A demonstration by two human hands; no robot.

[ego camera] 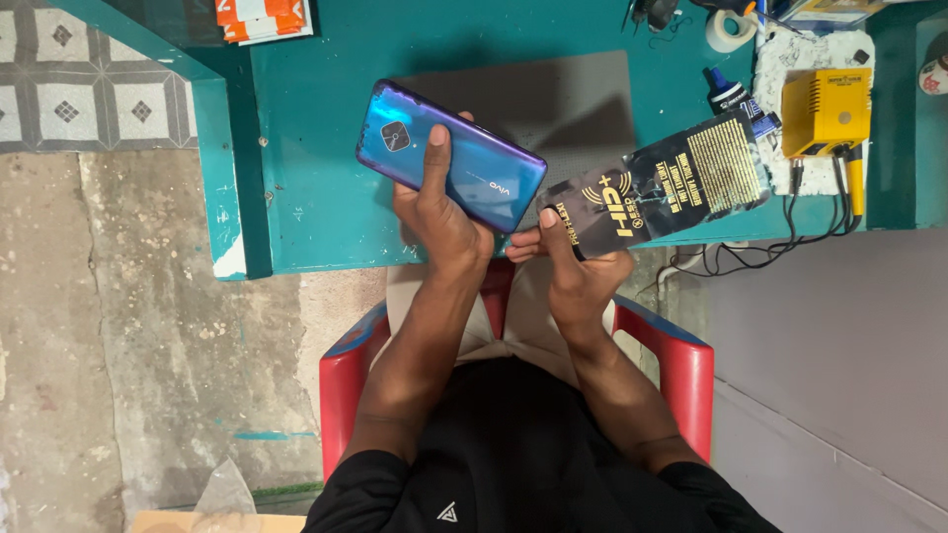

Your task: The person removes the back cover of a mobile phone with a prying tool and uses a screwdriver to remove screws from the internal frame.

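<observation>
The blue-purple phone [451, 156], centre frame, lies back-up in the left hand's [439, 212] grasp; the right hand [578, 259] pinches a black-and-gold flat packet [671, 186] just right of it.

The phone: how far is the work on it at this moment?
Done: the phone is up off the grey mat, back side up, in the left hand. In hand: the right hand holds a black and gold packet beside it. Left: the packet looks unopened, and the phone's back shows nothing added.
</observation>
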